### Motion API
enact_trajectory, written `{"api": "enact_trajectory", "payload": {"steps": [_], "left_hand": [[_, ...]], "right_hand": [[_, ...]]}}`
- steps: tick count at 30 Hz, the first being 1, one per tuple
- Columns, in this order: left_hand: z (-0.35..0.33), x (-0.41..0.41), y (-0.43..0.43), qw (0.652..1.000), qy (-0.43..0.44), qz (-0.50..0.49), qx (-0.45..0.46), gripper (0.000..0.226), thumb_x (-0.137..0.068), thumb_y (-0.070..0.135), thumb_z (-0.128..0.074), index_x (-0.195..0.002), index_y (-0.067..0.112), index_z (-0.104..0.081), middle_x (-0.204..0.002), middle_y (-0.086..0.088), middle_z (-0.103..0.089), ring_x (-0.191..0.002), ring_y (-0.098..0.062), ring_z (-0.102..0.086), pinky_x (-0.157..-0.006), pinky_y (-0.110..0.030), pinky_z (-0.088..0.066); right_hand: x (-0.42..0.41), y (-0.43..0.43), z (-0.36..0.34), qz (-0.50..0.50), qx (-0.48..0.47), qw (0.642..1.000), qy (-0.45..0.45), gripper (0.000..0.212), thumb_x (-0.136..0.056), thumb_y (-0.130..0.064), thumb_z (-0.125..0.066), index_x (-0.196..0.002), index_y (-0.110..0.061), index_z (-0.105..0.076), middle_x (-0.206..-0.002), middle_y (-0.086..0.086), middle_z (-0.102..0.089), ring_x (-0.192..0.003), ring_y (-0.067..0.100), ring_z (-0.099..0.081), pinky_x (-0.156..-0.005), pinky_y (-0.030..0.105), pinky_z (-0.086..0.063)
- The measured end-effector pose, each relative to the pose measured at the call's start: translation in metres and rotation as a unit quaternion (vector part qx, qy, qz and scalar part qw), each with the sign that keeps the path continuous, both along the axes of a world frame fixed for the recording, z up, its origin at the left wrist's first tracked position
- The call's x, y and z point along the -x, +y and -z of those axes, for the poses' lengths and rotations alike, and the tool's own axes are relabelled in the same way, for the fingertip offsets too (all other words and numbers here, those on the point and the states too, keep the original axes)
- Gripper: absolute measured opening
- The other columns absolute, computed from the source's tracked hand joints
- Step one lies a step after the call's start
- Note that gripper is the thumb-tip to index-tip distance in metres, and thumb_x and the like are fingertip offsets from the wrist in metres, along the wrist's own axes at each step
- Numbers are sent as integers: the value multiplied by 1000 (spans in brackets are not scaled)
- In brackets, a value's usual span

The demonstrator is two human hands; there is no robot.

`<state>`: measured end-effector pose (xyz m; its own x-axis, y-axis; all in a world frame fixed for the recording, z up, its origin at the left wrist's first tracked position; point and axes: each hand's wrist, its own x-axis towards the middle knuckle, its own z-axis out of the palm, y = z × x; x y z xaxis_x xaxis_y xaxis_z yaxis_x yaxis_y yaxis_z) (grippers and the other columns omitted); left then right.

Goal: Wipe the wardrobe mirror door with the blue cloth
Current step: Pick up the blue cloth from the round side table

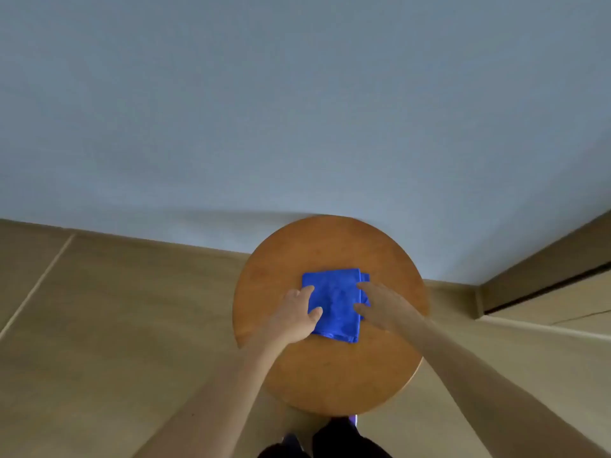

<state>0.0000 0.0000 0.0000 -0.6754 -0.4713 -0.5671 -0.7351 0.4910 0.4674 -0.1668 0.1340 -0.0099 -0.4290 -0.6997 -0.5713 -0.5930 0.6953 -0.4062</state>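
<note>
On the wooden stool [330, 375], left hand [294, 315] and right hand [383, 309] rest, fingers relaxed, on the blue cloth [335, 305].

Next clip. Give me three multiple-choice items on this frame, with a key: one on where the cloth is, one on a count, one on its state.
1. Where does the cloth lie?
A. on the floor
B. on the round stool
C. hung on a door

2. How many hands touch it?
A. none
B. one
C. two

3. What state is the cloth in?
A. folded flat
B. crumpled into a ball
C. spread fully open

Key:
1 B: it lies on the stool's wooden top.
2 C: the left hand and the right hand each touch a side edge.
3 A: it shows as a neat rectangle with layered edges at the right.
</note>
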Motion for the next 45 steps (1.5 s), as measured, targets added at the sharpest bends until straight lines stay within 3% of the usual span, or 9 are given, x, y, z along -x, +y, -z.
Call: {"api": "enact_trajectory", "payload": {"steps": [11, 19, 28, 33, 37, 39, 41, 43, 45], "left_hand": [[63, 28, -28, 998, -53, 16, -42, 62, -107, 40, -43, -162, 23, -19, -163, -8, -28, -145, -21, -37, -103, -29, -37], [146, 43, -60, 993, -89, -7, -74, 64, -107, 39, -44, -163, 25, -15, -158, -11, -33, -105, -18, -58, -83, -28, -42], [207, 69, -72, 997, -42, -43, -54, 87, -101, 40, -58, -163, 23, 0, -163, -16, -20, -143, -28, -36, -110, -35, -35], [231, 83, -71, 992, 1, -102, -79, 101, -96, 41, -67, -163, 23, 7, -163, -18, -22, -143, -28, -38, -105, -27, -35], [244, 86, -73, 984, 20, -160, -82, 98, -95, 33, -69, -163, 16, 0, -166, -7, -25, -150, -22, -31, -104, -16, -25], [247, 84, -74, 979, 15, -180, -99, 87, -94, 31, -70, -160, 15, -16, -158, -1, -39, -140, -22, -44, -97, -17, -31], [248, 82, -72, 974, 10, -196, -111, 67, -92, 28, -72, -147, 16, -34, -141, 1, -49, -112, -18, -58, -80, -19, -41], [248, 80, -71, 973, 7, -204, -107, 52, -91, 26, -72, -133, 18, -43, -131, 0, -45, -88, -11, -57, -61, -18, -40], [247, 76, -69, 973, 6, -209, -102, 45, -90, 26, -72, -127, 21, -46, -125, 0, -40, -78, -5, -54, -56, -16, -37]], "right_hand": [[13, -20, 61, 35, -65, 997, -32, 57, -101, -33, -49, -154, -20, -32, -147, 8, -49, -129, 25, -52, -99, 34, -44], [18, -40, 128, 83, -105, 990, -44, 61, -100, -33, -50, -156, -20, -28, -148, 11, -44, -129, 29, -50, -102, 39, -44], [24, -56, 186, 163, -107, 981, -19, 70, -100, -38, -54, -156, -14, -18, -151, 14, -33, -135, 37, -35, -104, 44, -39], [26, -66, 208, 240, -95, 966, -21, 87, -97, -46, -57, -157, -6, -7, -148, 19, -31, -133, 40, -36, -106, 43, -38], [27, -67, 219, 276, -90, 957, -12, 99, -94, -51, -61, -156, -3, -3, -147, 18, -34, -136, 36, -34, -107, 44, -37], [28, -66, 223, 311, -81, 946, -36, 92, -91, -48, -65, -153, -2, -16, -143, 16, -40, -134, 35, -35, -107, 43, -36], [28, -62, 226, 335, -80, 937, -63, 78, -89, -44, -69, -144, -3, -30, -138, 14, -46, -130, 36, -41, -104, 42, -39], [28, -57, 226, 359, -74, 926, -91, 68, -87, -39, -69, -137, -6, -38, -133, 11, -50, -122, 33, -50, -98, 44, -49], [27, -52, 224, 377, -61, 917, -111, 63, -86, -35, -69, -135, -9, -41, -129, 8, -52, -112, 30, -57, -86, 43, -53]]}}
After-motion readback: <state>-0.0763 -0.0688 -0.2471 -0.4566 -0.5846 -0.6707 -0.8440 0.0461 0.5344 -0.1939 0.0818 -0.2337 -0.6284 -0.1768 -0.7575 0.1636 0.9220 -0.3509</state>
